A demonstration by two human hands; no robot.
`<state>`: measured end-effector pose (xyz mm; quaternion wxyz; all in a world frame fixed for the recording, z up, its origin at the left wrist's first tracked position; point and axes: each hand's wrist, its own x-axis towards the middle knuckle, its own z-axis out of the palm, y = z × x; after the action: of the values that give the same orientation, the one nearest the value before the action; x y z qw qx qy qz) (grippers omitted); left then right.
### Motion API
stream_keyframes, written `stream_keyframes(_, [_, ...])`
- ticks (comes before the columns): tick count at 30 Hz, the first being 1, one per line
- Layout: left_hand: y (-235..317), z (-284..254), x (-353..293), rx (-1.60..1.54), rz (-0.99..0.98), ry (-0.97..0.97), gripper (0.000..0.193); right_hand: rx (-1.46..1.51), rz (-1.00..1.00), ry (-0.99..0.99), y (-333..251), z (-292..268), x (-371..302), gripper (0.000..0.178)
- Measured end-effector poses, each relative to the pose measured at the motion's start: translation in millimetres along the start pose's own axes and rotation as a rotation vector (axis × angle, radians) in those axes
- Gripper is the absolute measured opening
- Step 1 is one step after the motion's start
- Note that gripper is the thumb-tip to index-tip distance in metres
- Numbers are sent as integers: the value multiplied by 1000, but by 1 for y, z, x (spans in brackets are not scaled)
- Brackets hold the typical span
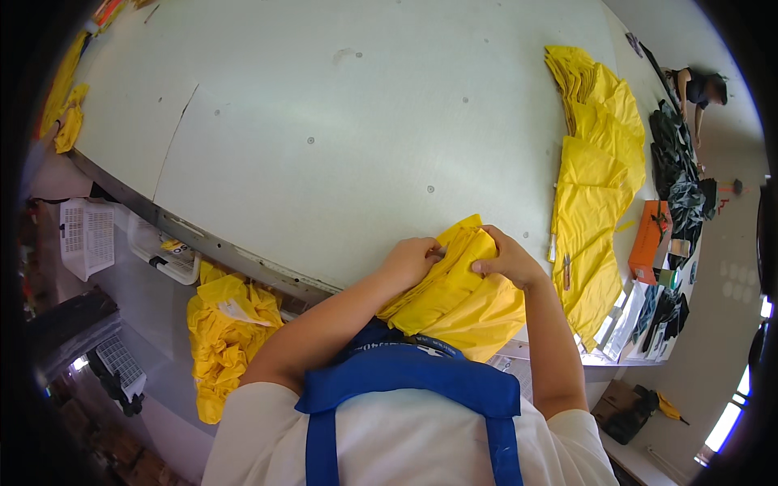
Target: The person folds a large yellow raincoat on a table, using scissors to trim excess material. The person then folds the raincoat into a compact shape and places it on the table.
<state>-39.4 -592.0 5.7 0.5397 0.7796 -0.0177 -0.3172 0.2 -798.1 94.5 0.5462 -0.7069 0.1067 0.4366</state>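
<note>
A stack of folded yellow fabric (458, 296) lies over the table's near edge, right against my body. My left hand (412, 261) is closed at its upper left edge, with the fingers curled into the layers. Something small and grey shows at those fingertips, too small to name. On the right side of the stack, my right hand (512, 261) pinches the top edge between thumb and fingers. To the right, a long fanned row of yellow fabric pieces (596, 194) rests on the table, and a small slim tool (566, 272) lies on it.
The broad pale table (324, 97) stretches ahead. A heap of yellow fabric (231, 340) hangs below its edge at left, near white plastic baskets (87, 235). At right are an orange box (648, 241) and dark fabric (677, 154). Another person (698, 87) works at far right.
</note>
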Motion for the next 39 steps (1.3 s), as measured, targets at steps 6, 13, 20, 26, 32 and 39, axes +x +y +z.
stream_keyframes(6, [4,-11,-8,194,137,-155,27,8,-30,22,1,-1,-10,68])
stream_keyframes(13, [-5,-7,25,205,156,-488,30,-5,-150,77,13,5,-24,59])
stream_keyframes(20, [32,-14,32,706,362,-565,27,37,-156,154,19,7,-25,49])
stream_keyframes(26, [10,-10,7,329,308,-164,23,0,-171,186,33,-11,-22,44])
stream_keyframes(32, [-18,4,2,-43,26,-13,18,-330,-235,285,20,8,-11,33])
stream_keyframes(39, [18,-4,3,8,190,343,15,-810,-364,458,21,40,-16,24])
